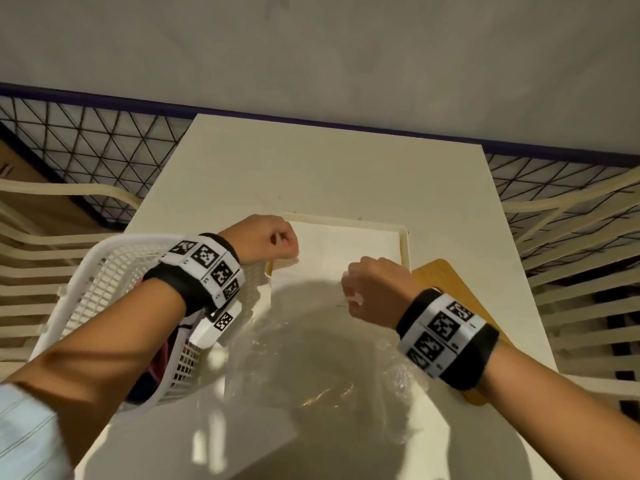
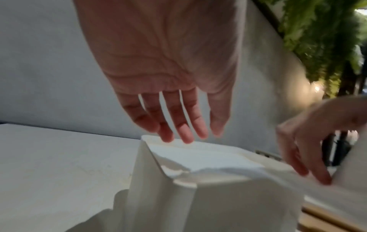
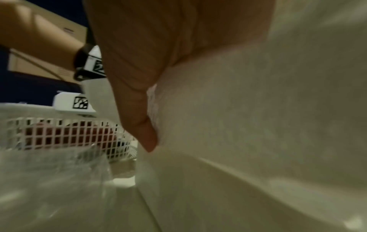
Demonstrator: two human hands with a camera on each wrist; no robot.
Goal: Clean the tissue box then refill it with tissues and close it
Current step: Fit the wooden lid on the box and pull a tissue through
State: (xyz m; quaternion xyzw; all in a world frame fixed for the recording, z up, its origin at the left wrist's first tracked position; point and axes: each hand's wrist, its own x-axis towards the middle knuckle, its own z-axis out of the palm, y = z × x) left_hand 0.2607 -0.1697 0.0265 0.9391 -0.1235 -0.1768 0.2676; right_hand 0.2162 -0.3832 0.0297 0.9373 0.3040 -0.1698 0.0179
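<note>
The open tissue box [image 1: 403,244] stands in the middle of the table [image 1: 311,168], with the tissues [image 1: 346,247] laid inside. The stack is pressed flat, probably so the wooden lid [image 1: 440,275] beside it can be fitted. The left hand [image 1: 263,242] is held with straight, slightly spread fingers [image 2: 178,125], and the right hand [image 1: 372,289] is laid with straight fingers on the tissues.

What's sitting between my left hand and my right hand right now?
The white tissues in the open tissue box lie between the left hand and right hand; the head view shows it.
</note>
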